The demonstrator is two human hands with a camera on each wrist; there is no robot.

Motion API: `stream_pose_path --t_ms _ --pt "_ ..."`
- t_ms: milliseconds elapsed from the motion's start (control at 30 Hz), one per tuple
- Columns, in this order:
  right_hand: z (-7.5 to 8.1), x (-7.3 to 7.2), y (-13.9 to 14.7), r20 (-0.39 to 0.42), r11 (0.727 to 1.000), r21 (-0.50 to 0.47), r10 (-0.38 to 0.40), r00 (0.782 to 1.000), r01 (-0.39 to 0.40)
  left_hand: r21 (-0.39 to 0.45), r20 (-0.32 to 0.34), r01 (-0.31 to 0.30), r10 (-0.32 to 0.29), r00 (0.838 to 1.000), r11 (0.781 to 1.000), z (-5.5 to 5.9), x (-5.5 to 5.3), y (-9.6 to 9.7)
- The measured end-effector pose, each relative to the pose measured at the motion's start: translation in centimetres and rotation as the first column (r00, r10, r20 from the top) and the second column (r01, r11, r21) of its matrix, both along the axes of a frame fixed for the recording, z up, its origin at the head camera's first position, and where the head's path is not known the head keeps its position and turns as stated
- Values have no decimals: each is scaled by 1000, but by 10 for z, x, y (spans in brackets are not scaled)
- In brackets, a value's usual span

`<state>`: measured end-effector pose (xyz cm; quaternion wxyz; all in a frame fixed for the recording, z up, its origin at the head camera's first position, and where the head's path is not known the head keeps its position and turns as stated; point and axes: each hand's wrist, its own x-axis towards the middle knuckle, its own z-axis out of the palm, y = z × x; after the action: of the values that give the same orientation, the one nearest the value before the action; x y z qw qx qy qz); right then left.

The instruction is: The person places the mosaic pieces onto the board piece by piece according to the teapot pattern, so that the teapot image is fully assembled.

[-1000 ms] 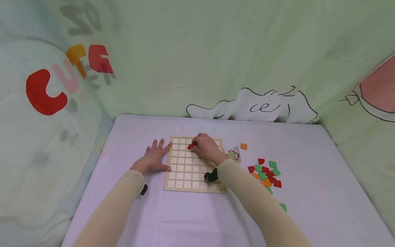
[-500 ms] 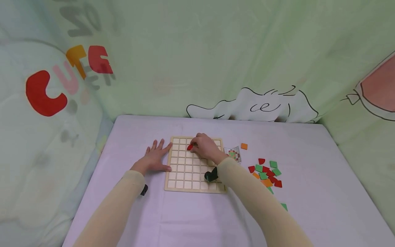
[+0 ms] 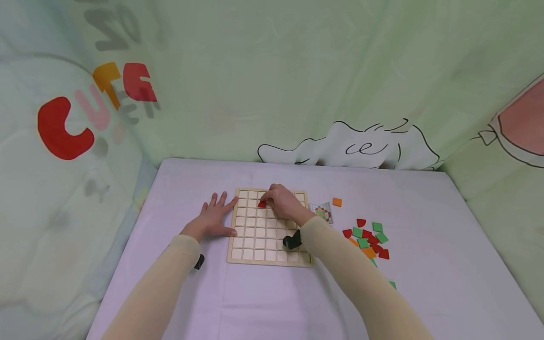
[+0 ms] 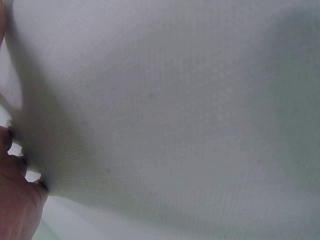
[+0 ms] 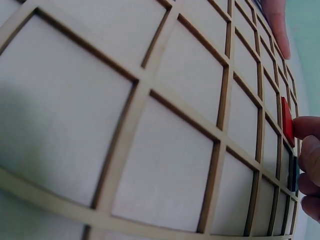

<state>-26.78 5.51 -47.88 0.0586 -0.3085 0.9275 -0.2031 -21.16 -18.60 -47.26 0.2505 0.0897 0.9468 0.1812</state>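
A wooden grid board [image 3: 260, 243] lies on the cloth-covered table. My right hand [image 3: 284, 203] reaches over its upper part, fingertips curled down at a red rounded tile [image 3: 262, 204]. In the right wrist view a fingertip touches the red tile [image 5: 288, 122], which sits tilted at one of the grid squares; how the other fingers meet it is partly hidden. My left hand [image 3: 211, 218] rests flat with spread fingers, forefinger and thumb touching the board's left edge. In the left wrist view pale cloth covers most of the picture, with some fingers [image 4: 20, 195] at the left edge.
A small printed pattern card [image 3: 321, 212] lies beside the board's right edge, near a lone orange square tile [image 3: 337, 202]. Farther right is a loose pile of red, green [image 3: 377, 227] and orange tiles. Printed curtains stand behind and beside the table.
My right fingertips have shifted slightly left, and the red tile has turned and moved a little nearer to me. My left hand stays in place.
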Motion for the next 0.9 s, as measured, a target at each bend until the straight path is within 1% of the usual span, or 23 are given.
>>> stream_pose_path --t_ms 233,300,400,533,667,767,800,900 --pt "1 1 7 -33 1000 -17 13 999 -13 19 -24 10 -9 1000 1000 0 0 1" --pt "5 2 10 -28 999 -36 4 1000 -5 14 -26 15 -14 1000 1000 -1 0 1" --pt "18 3 22 13 996 -69 -51 999 52 5 -33 19 -18 999 1000 -1 -1 0" --pt "38 8 57 65 980 -120 -151 986 158 4 -42 28 -27 999 1000 -1 0 1" --pt "50 12 108 61 960 -151 -227 972 234 13 -40 41 -41 998 999 2 2 0" --pt "52 18 147 79 939 -135 -309 948 317 23 -30 46 -45 999 999 3 2 0" --pt "51 20 159 89 929 -124 -338 937 348 25 -30 47 -47 998 999 3 2 0" --pt "44 24 188 126 903 -96 -405 905 418 30 -30 47 -46 999 998 3 2 0"
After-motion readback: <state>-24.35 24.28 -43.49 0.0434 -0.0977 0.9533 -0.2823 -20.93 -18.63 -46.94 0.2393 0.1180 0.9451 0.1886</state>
